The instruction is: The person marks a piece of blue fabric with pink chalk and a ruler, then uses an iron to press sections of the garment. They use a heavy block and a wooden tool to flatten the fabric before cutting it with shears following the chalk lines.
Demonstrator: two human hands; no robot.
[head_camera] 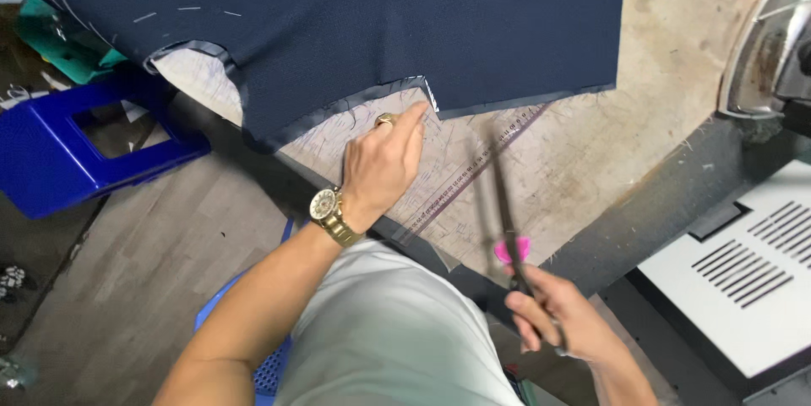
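Left hand (382, 165) — fingers curled, fingertip pressing the navy fabric (355, 26) edge — while right hand (553, 313) grips open scissors (504, 212).

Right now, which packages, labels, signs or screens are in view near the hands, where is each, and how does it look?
Packages, signs, screens: none visible.
Clear plastic ruler: flat on the worn beige table, between left hand and right hand; long strip with fine printed marks.
White panel: far right, rectangular, dark slots; no label can be made out on it.
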